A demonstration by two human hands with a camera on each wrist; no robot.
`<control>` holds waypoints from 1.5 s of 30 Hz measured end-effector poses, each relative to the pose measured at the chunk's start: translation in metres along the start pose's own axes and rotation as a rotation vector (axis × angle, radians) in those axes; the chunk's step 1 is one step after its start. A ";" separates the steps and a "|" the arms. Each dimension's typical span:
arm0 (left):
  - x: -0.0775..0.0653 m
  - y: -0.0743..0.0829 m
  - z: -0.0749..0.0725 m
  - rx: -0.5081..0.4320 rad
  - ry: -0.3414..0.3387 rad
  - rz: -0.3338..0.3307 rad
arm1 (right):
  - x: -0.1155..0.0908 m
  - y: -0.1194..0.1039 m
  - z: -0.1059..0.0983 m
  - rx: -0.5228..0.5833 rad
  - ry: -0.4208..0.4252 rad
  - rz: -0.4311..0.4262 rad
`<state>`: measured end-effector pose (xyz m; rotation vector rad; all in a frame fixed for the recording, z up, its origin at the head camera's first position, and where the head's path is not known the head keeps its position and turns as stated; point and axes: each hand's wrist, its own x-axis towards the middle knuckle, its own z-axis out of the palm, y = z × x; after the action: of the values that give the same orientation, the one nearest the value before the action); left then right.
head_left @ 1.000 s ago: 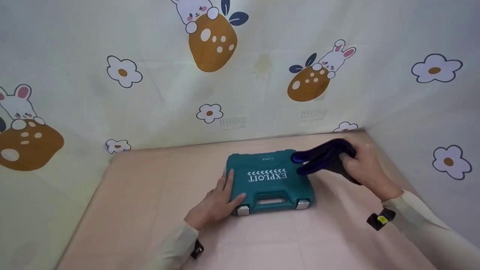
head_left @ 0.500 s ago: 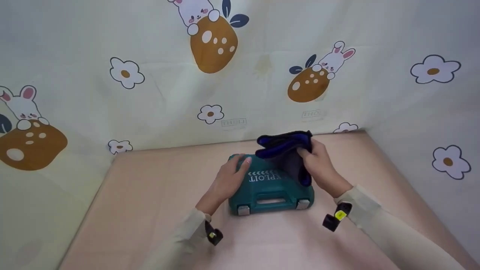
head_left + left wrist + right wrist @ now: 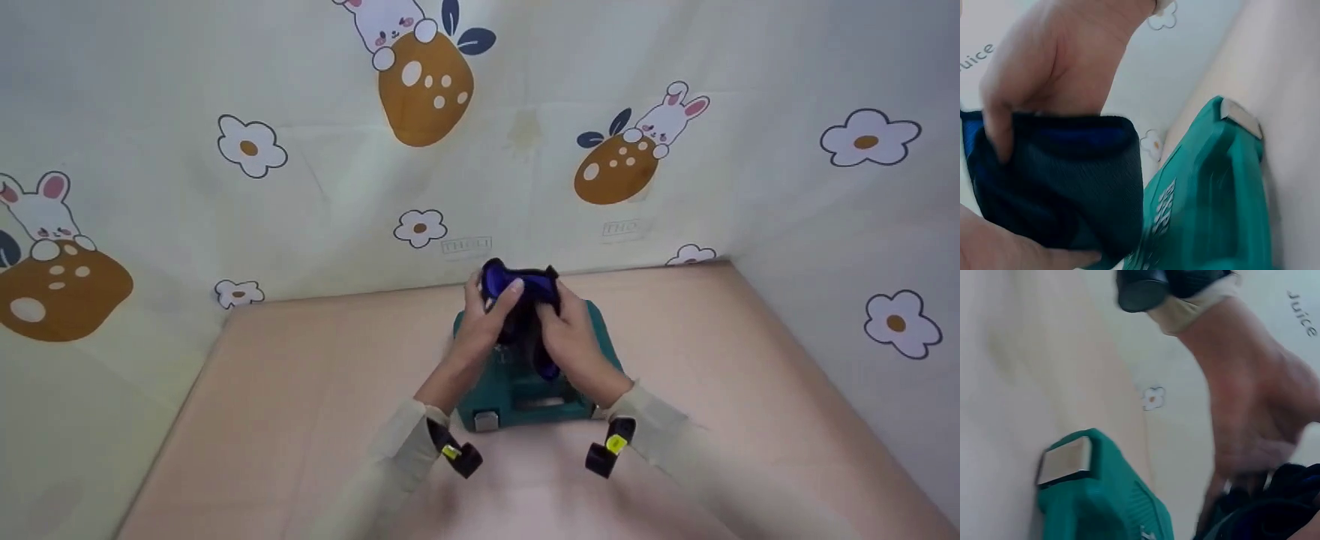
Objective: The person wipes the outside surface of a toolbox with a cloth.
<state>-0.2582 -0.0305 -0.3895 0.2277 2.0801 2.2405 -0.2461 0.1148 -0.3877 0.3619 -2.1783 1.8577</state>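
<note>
The wall (image 3: 150, 112) comes first, a pale cloth printed with rabbits and flowers, rising behind and to the right of the table (image 3: 300, 420), whose peach top fills the lower part of the head view. On that table, near its back edge and about midway along it, sits the teal case (image 3: 517, 390), lid shut, handle and two silver latches (image 3: 486, 421) facing the person; white lettering shows on its lid in the left wrist view (image 3: 1224, 214). Above the case, both hands meet on the dark blue cloth (image 3: 525, 289), which is bunched up and lifted clear of the lid, over the case's far half. Left hand (image 3: 487, 315) pinches the cloth's left edge, thumb on one face and fingers curled over the other, clear in the left wrist view (image 3: 1061, 191). Right hand (image 3: 574, 341) grips the right side, fingers curled into the folds. Each cream sleeve (image 3: 397, 450) carries a black wrist camera (image 3: 609, 450).
</note>
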 end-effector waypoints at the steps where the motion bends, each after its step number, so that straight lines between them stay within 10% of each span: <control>1: -0.002 0.000 -0.003 0.032 0.038 0.019 | 0.003 -0.002 -0.002 0.017 0.011 0.033; 8: -0.022 -0.002 -0.007 0.272 0.216 0.066 | 0.023 -0.009 -0.014 0.163 0.089 0.241; 18: -0.028 -0.002 0.003 0.127 -0.012 -0.130 | 0.028 -0.013 0.005 0.331 0.131 0.308; 25: -0.006 -0.003 -0.003 -0.239 -0.128 -0.111 | 0.009 -0.008 0.024 0.185 -0.162 0.227; 30: 0.001 -0.005 -0.012 -0.373 -0.055 -0.103 | 0.000 -0.005 0.022 0.003 -0.439 0.127; 34: 0.003 -0.011 -0.023 -0.415 -0.041 -0.037 | -0.004 -0.001 0.013 -0.061 -0.632 0.040; 40: 0.000 -0.019 -0.033 -0.420 -0.209 -0.021 | -0.006 0.001 -0.001 -0.125 -0.731 -0.002; 45: -0.002 -0.019 -0.028 -0.341 -0.054 -0.149 | -0.007 0.007 -0.010 -0.146 -0.799 -0.042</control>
<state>-0.2614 -0.0570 -0.4104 0.1038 1.5960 2.4152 -0.2421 0.1264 -0.3952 1.2852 -2.7200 1.6814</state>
